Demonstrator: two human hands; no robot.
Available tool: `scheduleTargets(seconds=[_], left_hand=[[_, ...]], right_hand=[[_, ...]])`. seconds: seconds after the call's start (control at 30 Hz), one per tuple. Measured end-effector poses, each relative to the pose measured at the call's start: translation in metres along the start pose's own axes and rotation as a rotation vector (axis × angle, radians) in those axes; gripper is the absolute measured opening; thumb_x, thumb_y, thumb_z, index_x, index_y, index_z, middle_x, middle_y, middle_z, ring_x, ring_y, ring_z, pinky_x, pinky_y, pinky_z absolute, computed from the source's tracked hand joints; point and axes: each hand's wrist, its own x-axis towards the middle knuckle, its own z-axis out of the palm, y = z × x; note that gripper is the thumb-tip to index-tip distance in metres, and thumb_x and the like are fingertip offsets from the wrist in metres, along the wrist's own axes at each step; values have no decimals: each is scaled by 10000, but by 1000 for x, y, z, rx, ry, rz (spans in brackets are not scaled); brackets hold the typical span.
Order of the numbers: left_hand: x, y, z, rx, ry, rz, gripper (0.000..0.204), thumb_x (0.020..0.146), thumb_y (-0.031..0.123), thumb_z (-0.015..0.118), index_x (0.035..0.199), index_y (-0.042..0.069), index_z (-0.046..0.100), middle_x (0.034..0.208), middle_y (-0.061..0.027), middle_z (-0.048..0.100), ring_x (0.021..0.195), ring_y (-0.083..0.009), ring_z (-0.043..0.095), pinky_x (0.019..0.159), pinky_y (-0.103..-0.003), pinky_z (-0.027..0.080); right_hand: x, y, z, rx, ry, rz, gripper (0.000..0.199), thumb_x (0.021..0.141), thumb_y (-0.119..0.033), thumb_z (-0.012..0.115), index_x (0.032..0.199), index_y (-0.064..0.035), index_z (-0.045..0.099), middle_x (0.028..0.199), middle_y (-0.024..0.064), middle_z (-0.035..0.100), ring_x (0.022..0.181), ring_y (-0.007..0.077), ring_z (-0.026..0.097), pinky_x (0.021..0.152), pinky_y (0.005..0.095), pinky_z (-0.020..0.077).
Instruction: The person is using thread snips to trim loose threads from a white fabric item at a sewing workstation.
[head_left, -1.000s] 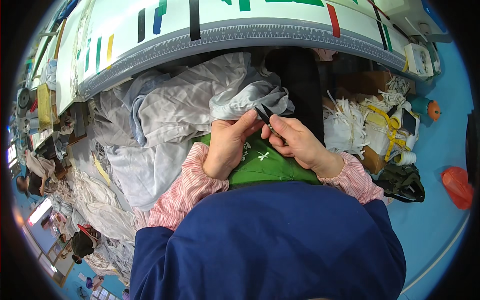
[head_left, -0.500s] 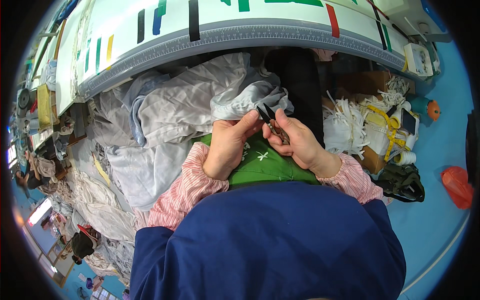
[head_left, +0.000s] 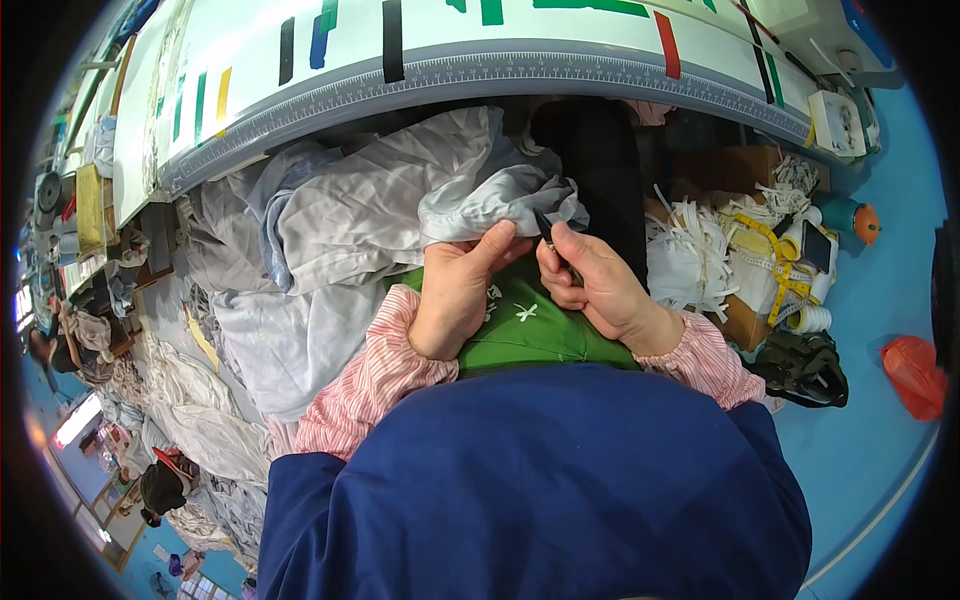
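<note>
Garment workshop: heaped fabric point(head_left: 350, 215), ruler-edged table point(head_left: 560, 28), tape measure point(head_left: 776, 238).

Pale grey-blue crumpled cloth point(head_left: 478, 205) looked smooth, softly shiny. Small dark pointed snips point(head_left: 543, 227) looked metal. Navy-blue cloth garment point(head_left: 540, 480) was matt; pink-striped cloth sleeves point(head_left: 372, 362) looked crinkled. Red crumpled plastic bag point(head_left: 912, 374) looked glossy.

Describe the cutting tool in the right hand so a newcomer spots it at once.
From the long grey ruler edge, look down to the right hand over the green cloth. Mostly hidden in its grip, the small snips poke their tip up by the pale crumpled cloth. That slim, dark, pointed tip sets them apart from the soft, pale folds beside it.
</note>
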Motion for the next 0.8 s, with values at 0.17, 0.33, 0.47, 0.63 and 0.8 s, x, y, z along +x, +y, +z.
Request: scheduleTargets(seconds=[0.17,0.33,0.47,0.63,0.8], left_hand=[[-2,6,3,-52,-80,11,213,884,105,538,1063,-9,548,1012,-103,610,907,-176,602,803,-310,500],[0,6,-4,-149,-75,-16,183,902,139,511,1026,12,555,976,-83,609,874,-151,596,773,-300,497],[2,2,-6,-139,-121,51,183,898,125,525,1028,10,583,978,-69,619,847,-135,603,743,-264,504],[2,2,-5,-113,-85,57,168,892,112,534,1011,12,599,950,-66,624,825,-126,601,702,-237,507],[2,1,-6,-105,-93,48,162,887,109,542,996,6,604,938,-71,627,823,-131,601,717,-244,503]], right_hand=[[-2,-1,5,18,23,-92,447,936,-468,354,760,-72,465,601,-45,355,463,37,249,423,178,206],[-3,-6,7,-23,-18,38,511,931,-503,324,816,-43,515,605,-39,377,427,34,252,403,185,198],[-1,-10,11,-33,6,70,515,929,-506,330,803,-41,514,600,-39,376,409,33,246,392,190,190],[0,-10,11,-26,-6,85,517,928,-507,335,798,-40,516,583,-41,370,402,34,244,386,192,184],[1,-9,9,-23,-7,87,509,929,-500,338,798,-42,516,577,-42,369,402,33,241,386,192,182]])
